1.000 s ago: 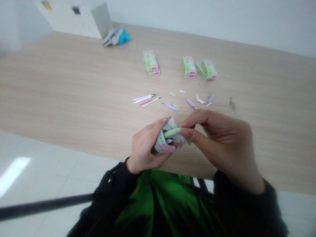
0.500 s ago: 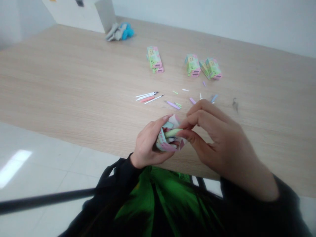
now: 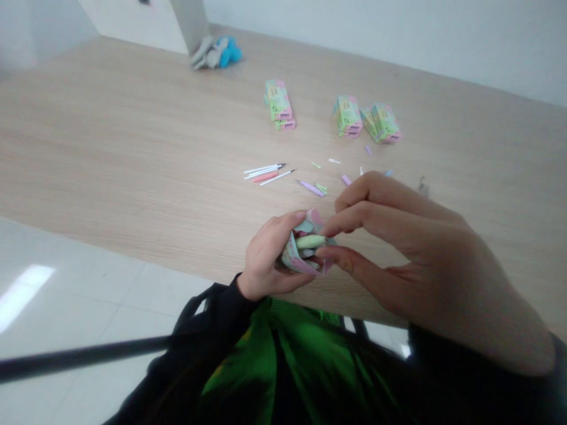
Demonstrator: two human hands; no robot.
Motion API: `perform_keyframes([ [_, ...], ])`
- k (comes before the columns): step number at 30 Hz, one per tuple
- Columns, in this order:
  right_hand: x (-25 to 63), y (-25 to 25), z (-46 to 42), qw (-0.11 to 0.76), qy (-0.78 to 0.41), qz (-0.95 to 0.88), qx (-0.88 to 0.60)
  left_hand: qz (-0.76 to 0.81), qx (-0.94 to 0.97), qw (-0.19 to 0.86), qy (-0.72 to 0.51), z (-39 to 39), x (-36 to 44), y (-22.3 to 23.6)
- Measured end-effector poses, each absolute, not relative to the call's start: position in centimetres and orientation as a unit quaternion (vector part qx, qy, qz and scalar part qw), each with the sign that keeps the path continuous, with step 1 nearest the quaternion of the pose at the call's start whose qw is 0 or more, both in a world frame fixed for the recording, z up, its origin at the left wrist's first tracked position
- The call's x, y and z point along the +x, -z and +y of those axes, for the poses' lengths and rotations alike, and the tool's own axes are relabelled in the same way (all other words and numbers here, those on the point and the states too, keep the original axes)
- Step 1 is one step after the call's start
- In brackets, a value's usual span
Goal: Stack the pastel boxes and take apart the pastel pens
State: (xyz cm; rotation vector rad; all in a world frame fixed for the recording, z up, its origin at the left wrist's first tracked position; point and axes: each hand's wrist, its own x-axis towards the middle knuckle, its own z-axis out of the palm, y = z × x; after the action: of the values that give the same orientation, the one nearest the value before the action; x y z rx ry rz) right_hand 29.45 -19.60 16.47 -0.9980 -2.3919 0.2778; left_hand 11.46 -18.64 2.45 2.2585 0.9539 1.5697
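Observation:
My left hand [image 3: 271, 254] is wrapped around a small pastel carton [image 3: 290, 255] whose open end faces up and to the right. Inside the carton lie a light green pen-like tool [image 3: 310, 241] and several paler sticks, partly hidden by its walls. My right hand [image 3: 398, 254] is at the carton's mouth. Its thumb and forefinger are parted on either side of the green tool's end; whether they touch it is hard to tell. Beyond the hands, a purple pen-like tool [image 3: 312, 188] lies beside small green pieces [image 3: 321, 188] on the table.
Thin white brushes [image 3: 264, 169] and a coral-coloured stick [image 3: 264, 177] lie left of centre. Stacked pastel cartons stand farther back: one pile [image 3: 279, 101] at left, others [image 3: 348, 115] at right. Grey and blue cloth [image 3: 217, 53] sits by a white box [image 3: 137, 23]. Small purple pieces [image 3: 346, 180] are scattered about.
The green tool sits slightly deeper in the carton. My right thumb and forefinger have parted from around its end, and the right forearm has swung to the right.

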Motion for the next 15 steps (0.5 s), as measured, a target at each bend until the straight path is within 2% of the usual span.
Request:
perform_keyframes([
  [8, 29.0, -16.4, -19.2, 0.273, -0.113, -0.877, -0.379, 0.346, 0.763, 0.058, -0.542, -18.4, 11.8, -2.0],
  [15, 29.9, -18.3, -19.4, 0.266, -0.07, -0.879, -0.389, 0.338, 0.763, 0.106, -0.541, -18.4, 11.6, -2.3],
])
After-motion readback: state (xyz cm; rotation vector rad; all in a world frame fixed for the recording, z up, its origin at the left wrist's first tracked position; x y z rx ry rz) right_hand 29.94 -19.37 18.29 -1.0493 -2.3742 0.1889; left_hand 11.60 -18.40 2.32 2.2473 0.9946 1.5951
